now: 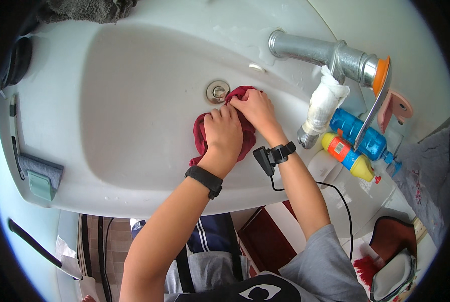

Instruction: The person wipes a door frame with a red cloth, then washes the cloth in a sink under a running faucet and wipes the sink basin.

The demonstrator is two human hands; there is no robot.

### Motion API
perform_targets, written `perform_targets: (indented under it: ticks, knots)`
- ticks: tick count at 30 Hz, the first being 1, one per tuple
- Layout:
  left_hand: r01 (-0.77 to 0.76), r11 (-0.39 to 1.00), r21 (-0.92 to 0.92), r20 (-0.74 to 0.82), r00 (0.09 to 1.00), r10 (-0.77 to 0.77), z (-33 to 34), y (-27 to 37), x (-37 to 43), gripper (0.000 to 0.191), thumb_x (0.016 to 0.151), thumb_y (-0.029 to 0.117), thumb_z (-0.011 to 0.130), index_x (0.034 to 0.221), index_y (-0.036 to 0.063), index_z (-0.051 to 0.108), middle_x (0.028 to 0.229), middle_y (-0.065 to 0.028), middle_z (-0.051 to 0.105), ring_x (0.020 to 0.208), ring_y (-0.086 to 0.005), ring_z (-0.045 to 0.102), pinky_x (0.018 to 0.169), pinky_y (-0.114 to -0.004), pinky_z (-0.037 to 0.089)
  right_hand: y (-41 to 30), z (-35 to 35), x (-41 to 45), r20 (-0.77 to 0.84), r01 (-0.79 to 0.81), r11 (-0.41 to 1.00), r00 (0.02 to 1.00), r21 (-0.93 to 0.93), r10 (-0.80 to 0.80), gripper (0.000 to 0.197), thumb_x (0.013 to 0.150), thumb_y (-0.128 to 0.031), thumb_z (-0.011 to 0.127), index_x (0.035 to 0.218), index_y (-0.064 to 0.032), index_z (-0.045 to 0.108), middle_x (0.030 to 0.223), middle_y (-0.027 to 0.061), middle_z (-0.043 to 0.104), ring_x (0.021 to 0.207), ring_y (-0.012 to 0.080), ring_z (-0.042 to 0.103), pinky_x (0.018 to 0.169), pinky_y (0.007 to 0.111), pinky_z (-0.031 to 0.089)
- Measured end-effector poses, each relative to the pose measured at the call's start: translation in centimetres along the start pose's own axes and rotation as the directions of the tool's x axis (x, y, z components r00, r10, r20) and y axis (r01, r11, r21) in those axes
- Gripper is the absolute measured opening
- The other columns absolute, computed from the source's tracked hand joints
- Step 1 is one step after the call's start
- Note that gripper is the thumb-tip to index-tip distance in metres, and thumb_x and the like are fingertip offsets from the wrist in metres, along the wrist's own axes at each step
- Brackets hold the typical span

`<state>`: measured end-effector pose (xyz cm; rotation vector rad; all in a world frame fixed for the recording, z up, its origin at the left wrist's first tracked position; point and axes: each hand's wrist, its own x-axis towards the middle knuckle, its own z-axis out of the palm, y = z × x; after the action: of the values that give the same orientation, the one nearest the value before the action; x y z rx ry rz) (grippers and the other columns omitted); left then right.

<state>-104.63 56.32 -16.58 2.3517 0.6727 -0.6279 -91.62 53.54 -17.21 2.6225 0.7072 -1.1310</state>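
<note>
A dark red cloth (247, 141) lies bunched on the floor of a white sink basin (134, 113), just below and right of the metal drain (218, 91). My left hand (225, 130) presses on the cloth with its fingers curled over it; a black strap circles that wrist. Farther right, my right hand (256, 107) pinches the cloth's upper part between thumb and fingers. A black device is strapped to the right wrist, with a cable running from it. The fingertips of both hands are partly hidden in the folds.
A metal faucet (308, 47) with a white cloth wrap (325, 104) juts in at right. Beside it lie a blue bottle (361, 136) and a yellow bottle (347, 156). A grey sponge (43, 168) and a green holder (40, 185) sit at the left rim, a grey towel (89, 9) at top left.
</note>
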Motion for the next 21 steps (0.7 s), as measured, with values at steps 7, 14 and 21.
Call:
perform_targets:
  ticks: [7,14,21]
  knots:
    - [-0.013,1.0,-0.022,-0.036,0.999,0.012,-0.4,0.1,-0.1,0.05,0.087,0.018,0.052,0.133,-0.0012,0.046,0.109,-0.0105,0.059,0.096,-0.0252,0.058,0.079,-0.035,0.047,1.0,0.7,0.3,-0.085,0.018,0.997,0.996,0.073,-0.011,0.038,0.078,-0.038,0.065,0.082,0.0002,0.067,0.081,0.022,0.068,0.081,0.0408,0.065,0.074,0.048,0.051]
    - [0.018,1.0,-0.011,-0.042,0.999,-0.018,0.4,0.3,-0.1,0.048,0.086,0.02,0.053,0.13,-0.0002,0.049,0.108,-0.0105,0.059,0.099,-0.0252,0.057,0.08,-0.037,0.046,1.0,0.8,0.4,-0.12,0.103,0.995,0.988,0.017,-0.101,0.041,0.074,-0.04,0.071,0.076,0.0005,0.066,0.076,0.0189,0.067,0.076,0.0366,0.065,0.071,0.043,0.051]
    - [0.015,1.0,0.018,-0.013,1.0,-0.015,0.3,0.2,-0.1,0.046,0.085,0.02,0.055,0.127,0.0,0.05,0.106,-0.011,0.059,0.098,-0.0254,0.057,0.079,-0.037,0.046,-0.5,-0.5,0.0,0.03,0.056,0.998,0.998,0.039,-0.057,0.043,0.073,-0.041,0.069,0.079,0.0016,0.068,0.082,0.022,0.068,0.082,0.041,0.066,0.074,0.047,0.053]
